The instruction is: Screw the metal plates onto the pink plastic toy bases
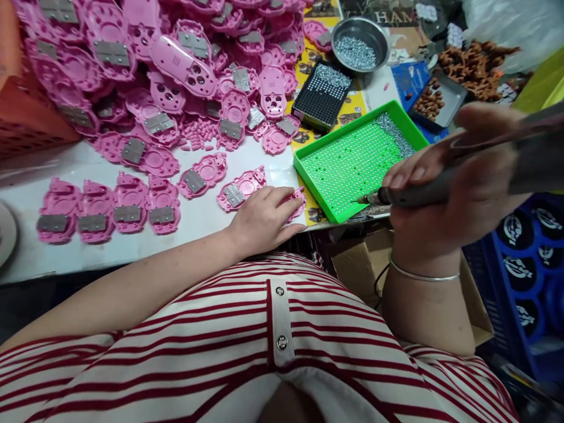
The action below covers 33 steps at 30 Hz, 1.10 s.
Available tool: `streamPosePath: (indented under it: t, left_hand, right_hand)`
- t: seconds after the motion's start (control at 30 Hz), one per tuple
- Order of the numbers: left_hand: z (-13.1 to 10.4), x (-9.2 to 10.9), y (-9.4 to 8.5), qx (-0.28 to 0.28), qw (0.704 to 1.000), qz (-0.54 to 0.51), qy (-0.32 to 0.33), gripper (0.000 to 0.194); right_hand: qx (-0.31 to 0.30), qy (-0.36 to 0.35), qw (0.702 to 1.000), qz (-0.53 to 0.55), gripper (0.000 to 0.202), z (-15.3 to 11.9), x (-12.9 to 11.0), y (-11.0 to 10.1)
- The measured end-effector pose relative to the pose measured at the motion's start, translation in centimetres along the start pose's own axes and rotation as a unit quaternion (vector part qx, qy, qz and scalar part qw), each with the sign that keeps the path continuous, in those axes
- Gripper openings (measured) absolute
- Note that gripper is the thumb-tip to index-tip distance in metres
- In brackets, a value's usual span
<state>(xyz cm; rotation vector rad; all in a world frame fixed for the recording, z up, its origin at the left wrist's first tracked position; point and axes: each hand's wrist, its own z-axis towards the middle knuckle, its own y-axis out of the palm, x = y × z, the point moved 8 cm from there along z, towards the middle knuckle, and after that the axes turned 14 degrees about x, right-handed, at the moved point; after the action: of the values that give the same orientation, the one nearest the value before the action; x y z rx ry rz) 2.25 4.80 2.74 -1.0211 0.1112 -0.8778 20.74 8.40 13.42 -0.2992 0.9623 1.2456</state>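
My left hand (267,220) rests at the front edge of the table, its fingers bent over a pink plastic casing (300,201) that they mostly hide. Gripped in my right hand (462,194) is a dark electric screwdriver (423,187), pointing left. Its bit is over the near right corner of a green perforated tray (316,198), where rows of small screws stand in holes; whether it touches one I cannot tell. Loose screws (394,135) lie at the tray's far right end. Just left of my left hand is another pink casing (240,189) with a metal plate.
Pink casings (185,64) are heaped at the back left, and several (127,202) stand in a row in front. Behind the green tray are a black screw tray (324,97) and a metal bowl (383,47) of screws. Brown parts (476,70) lie back right; a blue crate (493,282) stands right.
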Motion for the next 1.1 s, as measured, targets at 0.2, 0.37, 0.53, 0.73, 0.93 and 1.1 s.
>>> streamPosePath:
  t: [0.2,0.37,0.53,0.73,0.93,1.1]
  left_hand:
    - [-0.1,0.1,-0.4,0.024,0.999,0.047,0.003,0.031]
    - [-0.3,0.4,-1.3,0.052,0.995,0.087,0.002,0.024]
    - [-1.0,-0.2,-1.6,0.031,0.997,0.063,-0.029,0.026]
    - [-1.1,-0.5,-1.4,0.019,0.998,0.042,-0.042,0.027]
    - [-0.8,-0.4,-1.4,0.027,0.998,0.040,-0.047,0.025]
    - [-0.8,-0.6,-1.1,0.037,0.998,0.044,-0.039,0.026]
  right_hand:
    - [-0.035,-0.054,0.996,0.063,0.022,-2.3,1.2,1.2]
    - [-0.033,-0.047,0.998,0.008,0.025,-3.0,2.4,0.9]
    - [-0.022,-0.032,0.999,-0.018,0.029,-3.4,3.6,0.5]
    - [-0.016,0.026,0.998,-0.049,0.034,-3.7,4.3,0.3]
    - [-0.039,0.030,0.996,-0.072,0.039,-3.7,4.3,0.7]
    - [-0.029,0.030,0.995,-0.088,0.038,-3.5,3.6,0.6]
